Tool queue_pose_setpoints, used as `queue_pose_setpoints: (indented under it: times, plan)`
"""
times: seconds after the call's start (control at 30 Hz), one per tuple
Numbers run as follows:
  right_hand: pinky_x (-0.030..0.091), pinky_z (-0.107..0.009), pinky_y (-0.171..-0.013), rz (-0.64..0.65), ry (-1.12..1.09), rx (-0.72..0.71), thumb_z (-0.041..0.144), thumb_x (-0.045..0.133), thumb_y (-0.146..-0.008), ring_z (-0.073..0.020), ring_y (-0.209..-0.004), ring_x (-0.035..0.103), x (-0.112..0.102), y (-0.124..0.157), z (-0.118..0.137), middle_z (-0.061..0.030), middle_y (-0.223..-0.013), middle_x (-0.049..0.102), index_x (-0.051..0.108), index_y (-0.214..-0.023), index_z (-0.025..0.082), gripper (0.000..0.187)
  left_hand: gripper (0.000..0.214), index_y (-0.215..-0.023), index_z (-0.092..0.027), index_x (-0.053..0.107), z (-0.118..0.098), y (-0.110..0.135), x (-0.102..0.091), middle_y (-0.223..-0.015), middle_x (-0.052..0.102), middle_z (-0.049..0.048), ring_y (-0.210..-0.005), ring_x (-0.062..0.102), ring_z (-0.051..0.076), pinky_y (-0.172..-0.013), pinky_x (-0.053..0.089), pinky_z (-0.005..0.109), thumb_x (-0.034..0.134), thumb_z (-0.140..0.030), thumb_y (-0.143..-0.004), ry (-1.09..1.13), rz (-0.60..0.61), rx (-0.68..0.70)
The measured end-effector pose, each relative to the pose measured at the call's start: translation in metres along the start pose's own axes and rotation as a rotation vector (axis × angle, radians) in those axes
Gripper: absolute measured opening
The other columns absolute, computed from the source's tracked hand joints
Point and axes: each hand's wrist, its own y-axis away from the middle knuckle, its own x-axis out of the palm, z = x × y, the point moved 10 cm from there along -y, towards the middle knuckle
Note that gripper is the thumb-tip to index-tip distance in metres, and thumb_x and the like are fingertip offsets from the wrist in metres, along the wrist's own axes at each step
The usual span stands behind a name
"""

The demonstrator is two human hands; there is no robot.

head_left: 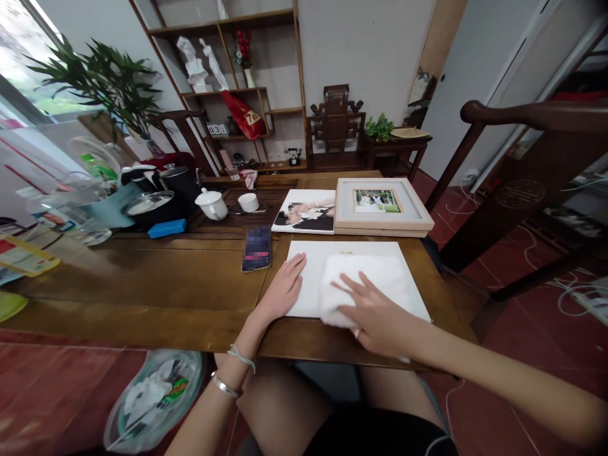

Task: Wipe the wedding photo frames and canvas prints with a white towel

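A flat white board [311,288] lies near the front edge of the wooden table. My left hand [284,285] rests on its left side, palm down, with the fingers stretched out. On the right half of the board is a fluffy white cloth [332,272], folded into a pad. My right hand [373,310] holds the cloth against the board, its fingers spread and pressing from above. A small yellowish mark [346,253] shows on the board just beyond the cloth. Whatever lies under the cloth is hidden.
Behind the board are a photo print [308,215] and a framed picture [384,221] on a stack. A phone [257,248] lies left of my left hand. Further left stand a white lidded cup [211,204], a blue block [167,228] and pots. A lined bin [156,392] stands below.
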Motion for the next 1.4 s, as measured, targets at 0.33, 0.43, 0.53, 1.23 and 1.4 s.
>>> queue_pose_setpoints:
  times: [0.33,0.43,0.53,1.23,1.4]
  plan:
    - [0.031,-0.052,-0.105,-0.027,0.07,0.143,0.013,0.046,-0.082,-0.0339,-0.133,0.036,-0.025,-0.041,-0.057,-0.0194,-0.134,0.052,0.056,-0.126,0.013,0.045,0.048,-0.142,-0.016,0.04,0.004,0.0,0.002,-0.151,0.037,0.0108,-0.142,0.029,0.022,-0.119,0.02,0.047,0.032,-0.024,-0.095,0.0,0.003,0.014]
    - [0.017,-0.059,-0.109,-0.03,0.175,0.082,0.015,0.052,-0.079,-0.0376,-0.141,0.017,-0.008,-0.062,-0.06,-0.0177,-0.149,0.035,0.056,-0.127,0.013,0.048,0.048,-0.142,-0.017,0.039,0.004,0.0,0.002,-0.151,0.037,0.0104,-0.142,0.029,0.022,-0.118,0.021,0.047,0.032,-0.024,-0.095,-0.005,-0.005,0.022]
    - [0.011,-0.064,-0.108,-0.042,0.214,0.014,0.021,0.056,-0.08,-0.0419,-0.14,0.015,0.006,-0.055,-0.034,-0.0193,-0.151,0.03,0.059,-0.126,0.013,0.046,0.047,-0.142,-0.016,0.039,0.003,0.0,0.002,-0.15,0.037,0.0109,-0.142,0.029,0.022,-0.118,0.021,0.048,0.031,-0.025,-0.096,-0.015,-0.007,0.028]
    - [0.019,-0.071,-0.101,-0.025,0.277,0.053,0.025,0.054,-0.084,-0.0478,-0.136,0.022,0.013,-0.066,-0.003,-0.0217,-0.15,0.03,0.06,-0.126,0.016,0.044,0.047,-0.139,-0.017,0.044,-0.002,-0.001,-0.001,-0.149,0.04,0.0116,-0.141,0.032,0.023,-0.118,0.022,0.048,0.034,-0.024,-0.094,0.033,0.005,0.017]
    - [0.019,-0.069,-0.104,-0.03,0.177,-0.175,0.028,0.057,-0.081,-0.0461,-0.137,0.021,0.015,-0.015,0.051,-0.0186,-0.151,0.03,0.07,-0.107,0.016,0.031,0.046,-0.14,-0.016,0.042,0.0,0.0,0.0,-0.15,0.038,0.0124,-0.141,0.031,0.023,-0.118,0.022,0.048,0.032,-0.027,-0.096,0.026,0.0,0.03]
